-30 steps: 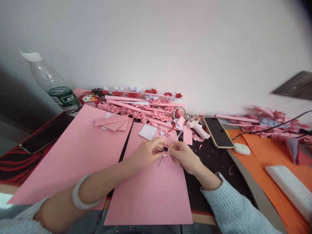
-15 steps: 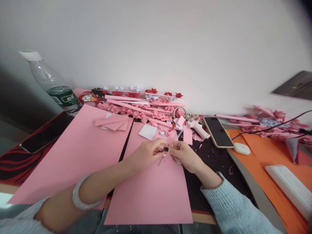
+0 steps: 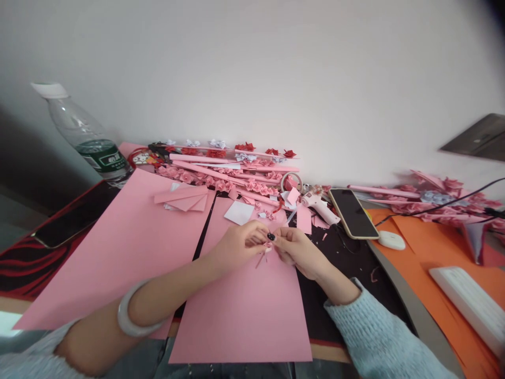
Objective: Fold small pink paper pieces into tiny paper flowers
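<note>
My left hand and my right hand meet above a pink paper sheet, fingertips pinched together. Between them is a small pink paper flower, mostly covered by the fingers. A thin, short stick-like piece slants down below it; I cannot tell whether it is joined to the flower. Both hands are closed on the flower. Just beyond my left hand lies a white paper square.
Another large pink sheet lies left, with folded pink papers on it. Behind are paper flower stems, a tape roll, and a glue gun. A phone lies right; a water bottle stands left.
The fingers have shifted slightly at the flower, and a little more of its pink paper shows. My arms and the things on the table stay in place.
</note>
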Demonstrator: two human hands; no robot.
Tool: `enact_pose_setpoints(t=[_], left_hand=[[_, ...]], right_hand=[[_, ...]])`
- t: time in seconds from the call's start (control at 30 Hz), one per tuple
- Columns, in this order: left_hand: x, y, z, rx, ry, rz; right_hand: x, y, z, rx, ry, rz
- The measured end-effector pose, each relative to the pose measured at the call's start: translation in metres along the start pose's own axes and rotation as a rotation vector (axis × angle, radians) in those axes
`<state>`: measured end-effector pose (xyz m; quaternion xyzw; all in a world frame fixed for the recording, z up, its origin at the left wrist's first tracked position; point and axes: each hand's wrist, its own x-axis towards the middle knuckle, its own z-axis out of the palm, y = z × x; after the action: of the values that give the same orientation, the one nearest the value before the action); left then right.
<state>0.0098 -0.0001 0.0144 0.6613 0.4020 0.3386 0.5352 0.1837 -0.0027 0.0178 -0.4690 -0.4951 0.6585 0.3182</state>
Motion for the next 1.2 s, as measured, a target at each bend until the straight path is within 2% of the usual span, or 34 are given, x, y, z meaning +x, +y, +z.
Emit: enact_pose_setpoints(t=[0.33,0.57,0.87,1.0,1.2], left_hand=[[0.007,-0.011,-0.005,-0.246,0.064,-0.048],[0.009,-0.013,-0.008,-0.386,0.071,-0.101],[0.009,-0.014,-0.010,-0.441,0.003,-0.136],[0.010,-0.015,-0.009,-0.425,0.027,-0.123],[0.011,-0.016,-0.008,-0.425,0.013,-0.143]], right_hand=[[0.004,0.003,-0.002,-0.100,0.056,-0.221],[0.000,0.007,-0.001,-0.460,0.121,-0.443],[0.000,0.010,-0.001,-0.526,0.175,-0.502],[-0.001,0.009,0.001,-0.517,0.161,-0.506],[-0.001,0.012,0.002,-0.643,0.132,-0.567]])
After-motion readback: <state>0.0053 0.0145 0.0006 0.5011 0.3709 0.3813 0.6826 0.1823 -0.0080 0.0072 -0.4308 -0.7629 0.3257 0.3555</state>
